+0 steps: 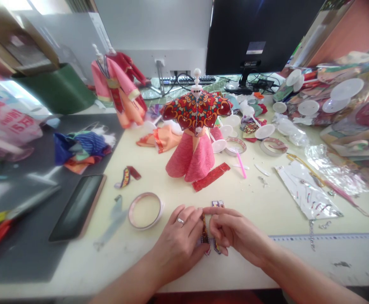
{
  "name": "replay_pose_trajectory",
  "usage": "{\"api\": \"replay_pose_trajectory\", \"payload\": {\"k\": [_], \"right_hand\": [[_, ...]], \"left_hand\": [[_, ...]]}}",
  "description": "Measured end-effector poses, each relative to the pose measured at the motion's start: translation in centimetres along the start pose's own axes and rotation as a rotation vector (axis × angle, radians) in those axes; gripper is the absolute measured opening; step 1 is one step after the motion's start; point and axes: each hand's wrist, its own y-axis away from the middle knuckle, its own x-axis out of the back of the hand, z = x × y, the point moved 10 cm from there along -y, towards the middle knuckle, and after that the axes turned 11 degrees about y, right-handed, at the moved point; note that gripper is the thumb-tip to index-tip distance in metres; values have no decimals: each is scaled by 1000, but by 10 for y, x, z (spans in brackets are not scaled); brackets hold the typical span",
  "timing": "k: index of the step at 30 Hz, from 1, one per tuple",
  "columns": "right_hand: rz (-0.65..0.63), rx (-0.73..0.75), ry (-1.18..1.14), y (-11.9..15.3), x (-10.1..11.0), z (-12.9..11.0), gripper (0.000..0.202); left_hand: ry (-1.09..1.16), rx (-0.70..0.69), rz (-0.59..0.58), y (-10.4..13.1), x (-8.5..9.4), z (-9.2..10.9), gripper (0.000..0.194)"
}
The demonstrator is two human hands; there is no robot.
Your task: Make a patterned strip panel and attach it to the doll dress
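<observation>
A narrow strip of patterned trim (205,234), with dark and coloured figures, lies between my hands near the table's front edge. My left hand (181,236), with a ring on one finger, is closed on the strip's left side, thumb at its lower end. My right hand (236,230) has curled fingers pinching the strip's right part, index finger stretched across the top. A patterned piece (217,204) shows above the right hand; whether it joins the strip is hidden. Beyond stands a small dress form in a pink skirt (189,158) and a red floral cape (197,109).
Left are a roll of tape (144,211), a phone (78,207), scissors (10,221) and a short trim piece (127,176). A red strip (211,176) lies before the dress form. Right are a ruler (326,237) and a bead card (307,192). Monitors (260,33) stand behind.
</observation>
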Motion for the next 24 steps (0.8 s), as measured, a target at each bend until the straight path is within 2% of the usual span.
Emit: {"api": "replay_pose_trajectory", "payload": {"k": [4, 8, 13, 20, 24], "right_hand": [[-8, 3, 18, 2, -1, 0, 24], [11, 36, 122, 11, 0, -2, 37], [118, 193, 361, 32, 13, -10, 51], [208, 418, 823, 62, 22, -2, 33], [248, 512, 954, 71, 24, -5, 28]], "left_hand": [[11, 36, -4, -3, 0, -1, 35], [-26, 34, -7, -1, -2, 1, 44], [-84, 28, -35, 0, -8, 2, 52], [-146, -38, 13, -5, -2, 9, 50], [-142, -49, 31, -6, 2, 10, 46]]}}
